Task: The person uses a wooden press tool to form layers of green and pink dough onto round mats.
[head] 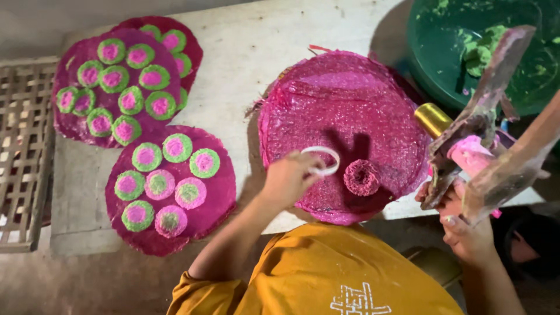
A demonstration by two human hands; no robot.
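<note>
The left hand pinched a white ring over the centre mat, just left of a fresh pink coil. The right hand gripped the press at the right; a careless ring could have crushed the soft coil.

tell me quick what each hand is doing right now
Left hand: closed on a white ring over the pink mat.
Right hand: closed on the handles of a dough-smeared press.
</note>
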